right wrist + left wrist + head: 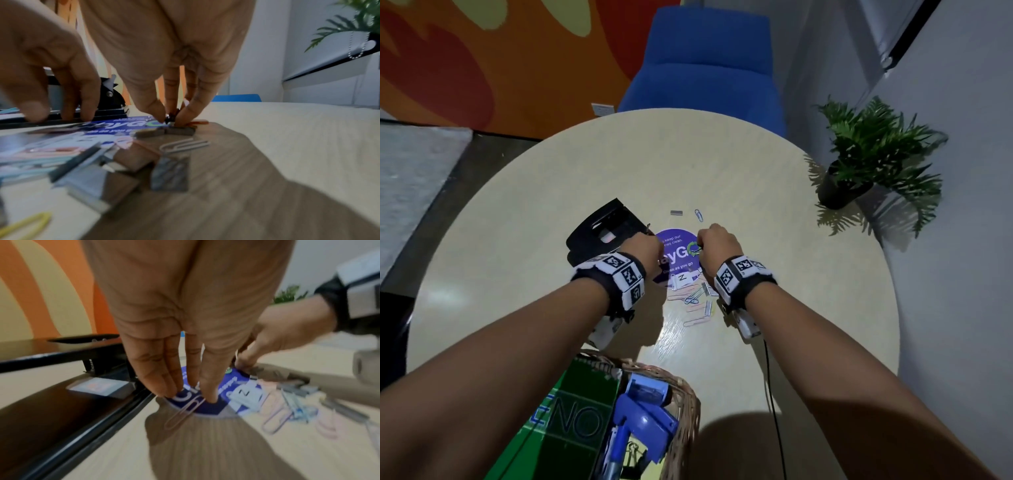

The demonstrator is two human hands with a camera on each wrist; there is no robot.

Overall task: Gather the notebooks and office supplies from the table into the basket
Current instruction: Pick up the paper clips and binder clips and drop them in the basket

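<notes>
We see loose paper clips and staple strips scattered on the round table, on and just beside the purple sticker. Our left hand, fingers straight down, presses a silver paper clip at the sticker's edge. Right hand pinches a small dark clip at the sticker's other side. Basket sits nearer us than the sticker.
</notes>
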